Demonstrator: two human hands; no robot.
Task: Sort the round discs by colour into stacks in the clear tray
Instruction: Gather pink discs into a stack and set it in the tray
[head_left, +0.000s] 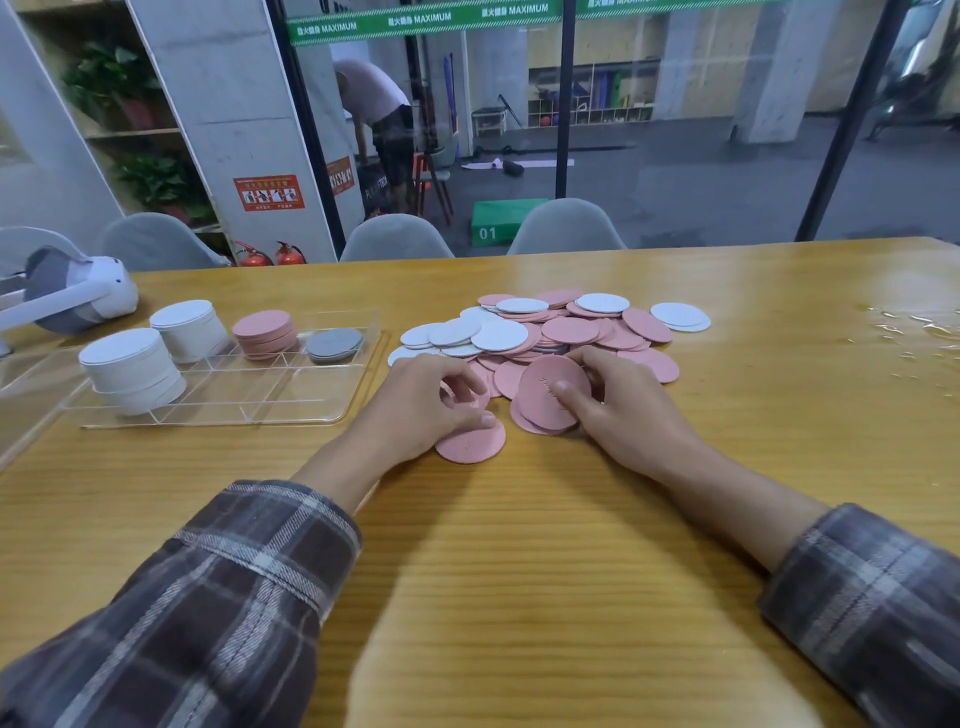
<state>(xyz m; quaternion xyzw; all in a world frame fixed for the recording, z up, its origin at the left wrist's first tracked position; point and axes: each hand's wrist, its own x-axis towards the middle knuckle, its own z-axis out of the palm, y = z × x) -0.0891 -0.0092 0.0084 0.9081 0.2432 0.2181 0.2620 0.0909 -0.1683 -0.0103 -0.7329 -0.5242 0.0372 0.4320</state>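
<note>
Discs: thin, round and matte, in pink, white and grey. The loose pile (545, 332) sits mid-table, just right of the clear tray (332, 410). It's mostly pink with white ones on top and along its left and far-right edges, all overlapping and lying flat.

Tray is on the left of the wooden table (519, 545), with dividers visible. Inside it:
- two tall white stacks: near-left (130, 369) and behind it (189, 327)
- short pink stack (265, 332) in the back row
- low grey stack (333, 344) to the right of the pink one, slightly fanned

Left hand (426, 400): at the pile's near-left edge, palm down, fingers curled. It pinches a pink disc (460, 397) between fingers and thumb, and only a sliver of that disc shows. A flat pink disc (470, 441) lies on the table partly under this hand, with the thumb tip at its top edge.

Right hand (623, 410): at the pile's near edge, grasping the tilted pink discs (550, 389). These are a few held together, face angled toward the camera, with the thumb across the face and the fingers wrapped over the top edge. Their lower edges are fanned, down at the table. Faint embossed text on the front one is unreadable.

Both forearms come in from the bottom of the view in plaid sleeves pushed up.

Also on the table: a white-grey headset (78, 291) at far left and a shiny wet-looking patch (914, 332) at far right.
</note>
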